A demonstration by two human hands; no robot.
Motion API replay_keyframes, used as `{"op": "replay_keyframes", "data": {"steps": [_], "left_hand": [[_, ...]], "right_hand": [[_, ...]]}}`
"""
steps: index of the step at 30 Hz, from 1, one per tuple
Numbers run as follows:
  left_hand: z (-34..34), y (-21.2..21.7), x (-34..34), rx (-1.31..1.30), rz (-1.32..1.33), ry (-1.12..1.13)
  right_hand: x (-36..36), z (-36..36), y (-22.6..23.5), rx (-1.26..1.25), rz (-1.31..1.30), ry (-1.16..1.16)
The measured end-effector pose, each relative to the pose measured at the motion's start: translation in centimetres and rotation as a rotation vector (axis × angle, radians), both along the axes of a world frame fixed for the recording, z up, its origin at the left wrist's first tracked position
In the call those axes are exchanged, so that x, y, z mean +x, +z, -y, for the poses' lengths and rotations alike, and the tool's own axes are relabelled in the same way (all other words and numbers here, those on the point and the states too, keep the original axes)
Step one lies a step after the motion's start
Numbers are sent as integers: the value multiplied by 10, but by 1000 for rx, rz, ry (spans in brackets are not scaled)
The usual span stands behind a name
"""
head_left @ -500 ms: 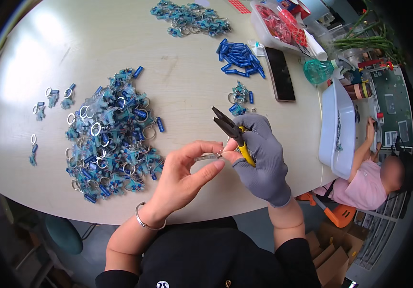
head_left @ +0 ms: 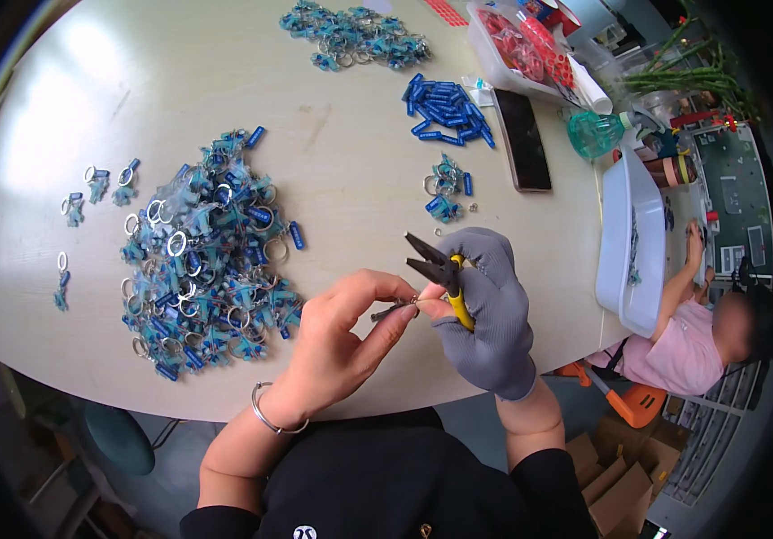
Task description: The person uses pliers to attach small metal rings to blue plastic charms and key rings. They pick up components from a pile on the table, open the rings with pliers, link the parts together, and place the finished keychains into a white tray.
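- Pliers (head_left: pixel 438 269), yellow-handled with dark jaws parted, are held in the gloved right hand (head_left: pixel 492 314), which is closed around the handles; the tips point up and to the left, above the near table edge
- Small metal piece (head_left: pixel 395 309), thin and dark, is pinched between thumb and forefinger of the bare left hand (head_left: pixel 342 346); it sits just below the plier tips and touches the right thumb, though its exact form is too small to tell
- Compared with the view half a second before, both hands remain in nearly the same place at the table's near edge; the pliers appear tilted a little more upright and the piece stays pinched
- Metal bangle (head_left: pixel 270 415) circles the left wrist
- Large heap of blue keyring charms (head_left: pixel 211 256) lies on the pale round table (head_left: pixel 351 153) to the left of the hands, unchanged
- Small cluster of charms (head_left: pixel 445 189) lies just beyond the right hand; a pile of blue tubes (head_left: pixel 447 106) and a dark phone (head_left: pixel 521 139) lie farther back
- White tray (head_left: pixel 631 242) stands at the right edge, beside a seated person in pink (head_left: pixel 692 346)
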State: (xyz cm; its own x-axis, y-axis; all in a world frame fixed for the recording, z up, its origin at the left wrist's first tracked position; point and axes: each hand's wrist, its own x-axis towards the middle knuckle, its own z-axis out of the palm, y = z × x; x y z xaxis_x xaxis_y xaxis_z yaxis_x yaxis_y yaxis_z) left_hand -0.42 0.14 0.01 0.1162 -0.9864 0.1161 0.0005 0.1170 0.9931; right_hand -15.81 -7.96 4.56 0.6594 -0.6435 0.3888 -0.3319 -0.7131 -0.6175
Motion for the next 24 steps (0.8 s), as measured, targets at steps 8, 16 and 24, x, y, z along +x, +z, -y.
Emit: {"op": "replay_keyframes", "data": {"steps": [8,16,24], "left_hand": [[0,7,-6,9,-162,-142],[2,4,-7,-172,220,-39],[-1,0,-7,-55,232,-10]], "right_hand": [[-11,-9,4,16,30,-15],[-15,-10,0,149,16,-55],[-13,-5,-6,216,8,-24]]}}
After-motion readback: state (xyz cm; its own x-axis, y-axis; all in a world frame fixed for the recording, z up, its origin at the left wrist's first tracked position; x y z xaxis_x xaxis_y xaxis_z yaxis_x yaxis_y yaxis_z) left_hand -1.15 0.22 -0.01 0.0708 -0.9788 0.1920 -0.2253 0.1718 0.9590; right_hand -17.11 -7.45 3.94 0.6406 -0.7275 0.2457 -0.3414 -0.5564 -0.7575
